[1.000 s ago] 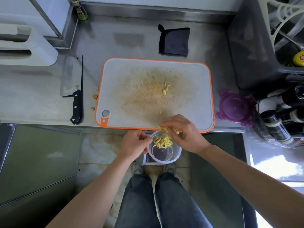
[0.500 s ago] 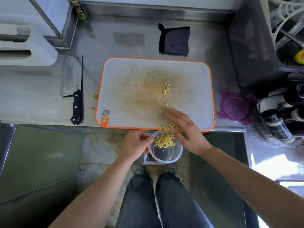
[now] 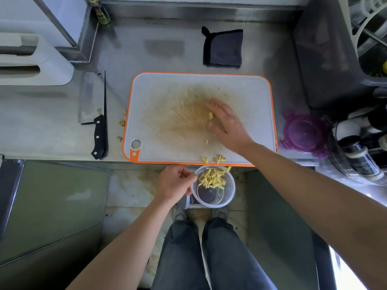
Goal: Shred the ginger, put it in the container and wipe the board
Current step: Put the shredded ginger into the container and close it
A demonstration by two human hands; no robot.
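Observation:
A white cutting board (image 3: 247,95) with an orange rim lies on the counter, stained brown in the middle. My right hand (image 3: 227,124) lies flat on the board's centre, fingers straight, over a few yellow ginger shreds (image 3: 211,115). More shreds (image 3: 217,159) sit at the board's near edge. My left hand (image 3: 174,183) grips the rim of a clear round container (image 3: 227,195) held just below the counter edge; it holds a pile of ginger shreds (image 3: 211,180). A dark folded cloth (image 3: 223,48) lies behind the board.
A cleaver (image 3: 94,109) with a black handle lies left of the board, with ginger scraps (image 3: 121,122) beside it. A purple lid (image 3: 303,132) sits right of the board. A dish rack and bottles (image 3: 360,158) crowd the right side.
My right hand left the container's mouth and reached forward to the board's centre, now flat over the stray shreds. My left hand keeps the container at the counter edge.

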